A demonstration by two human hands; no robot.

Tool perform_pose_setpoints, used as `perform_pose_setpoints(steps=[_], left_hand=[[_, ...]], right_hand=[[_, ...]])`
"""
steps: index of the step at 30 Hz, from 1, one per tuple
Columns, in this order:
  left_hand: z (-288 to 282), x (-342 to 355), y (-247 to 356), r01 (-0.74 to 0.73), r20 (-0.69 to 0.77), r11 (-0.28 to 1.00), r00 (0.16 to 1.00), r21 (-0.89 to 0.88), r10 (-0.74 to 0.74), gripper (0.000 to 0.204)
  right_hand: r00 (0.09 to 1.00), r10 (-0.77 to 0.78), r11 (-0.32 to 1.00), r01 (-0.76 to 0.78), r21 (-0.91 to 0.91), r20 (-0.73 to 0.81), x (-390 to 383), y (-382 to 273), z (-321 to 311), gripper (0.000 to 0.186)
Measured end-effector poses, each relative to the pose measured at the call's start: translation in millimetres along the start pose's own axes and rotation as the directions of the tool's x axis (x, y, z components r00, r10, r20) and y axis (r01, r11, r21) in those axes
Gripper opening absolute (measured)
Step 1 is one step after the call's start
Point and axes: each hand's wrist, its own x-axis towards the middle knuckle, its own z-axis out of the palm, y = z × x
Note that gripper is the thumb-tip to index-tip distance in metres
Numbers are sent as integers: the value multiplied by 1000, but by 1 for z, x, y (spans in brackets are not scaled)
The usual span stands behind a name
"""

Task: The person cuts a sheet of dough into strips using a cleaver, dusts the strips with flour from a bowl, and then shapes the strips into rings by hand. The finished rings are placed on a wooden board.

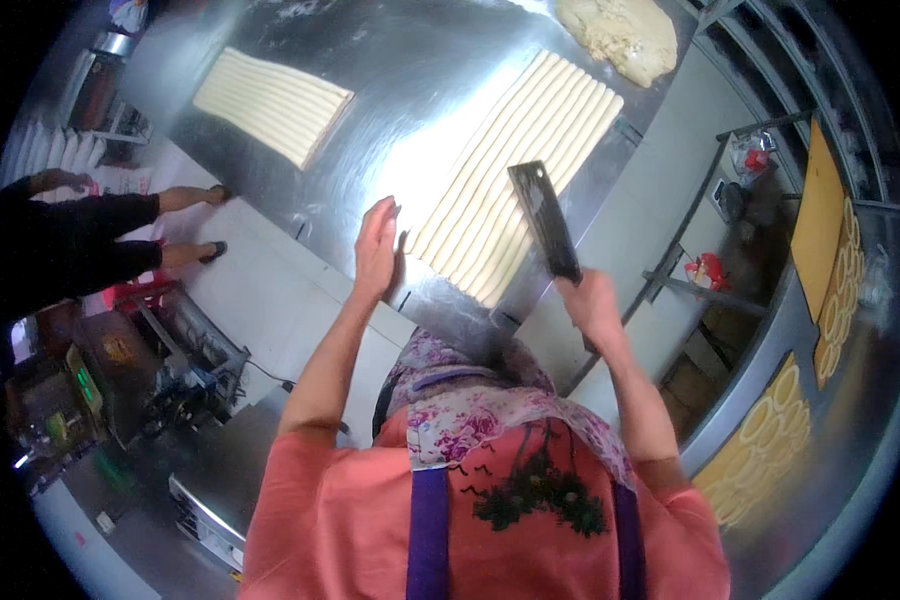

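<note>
Packages, labels, screens:

- Clear bag with red contents: far right, on a dark shelf beside the steel table; crumpled.
- Red-and-white packet: right, lower down on a grey frame bar; small, bunched.
- White sacks: upper left edge, stood in a row, flat and upright.
- Green lit panel: left, on a boxy machine; small rectangle, tilted.
- Orange label: on a dark machine top just beside the panel; print too blurred to make out.

Left hand flat and open; right hand fisted.
</note>
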Motion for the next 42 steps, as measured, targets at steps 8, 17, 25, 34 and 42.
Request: perform_pose_setpoints(steps=[8, 17, 25, 34, 42], left_hand=[[41, -38, 8, 17, -29, 996, 999, -83, -19, 47], [69, -35, 30, 135, -256, 991, 958, -9, -132, 44], [93, -11, 47, 231, -336, 881, 938, 413, -89, 41], [162, 112, 80, -46, -178, 917, 976, 396, 126, 35], [242, 238, 109, -151, -91, 944, 979, 292, 185, 34]], right_hand=[[973, -137, 974, 99, -202, -186, 40, 19, -48, 25], [876, -418, 830, 262, -492, -239, 235, 27, -192, 21], [881, -471, 751, 370, -547, -51, 305, 5, -173, 18], [856, -511, 689, 462, -558, 78, 325, 3, -177, 17], [818, -569, 662, 513, -546, 79, 325, -4, -180, 15]])
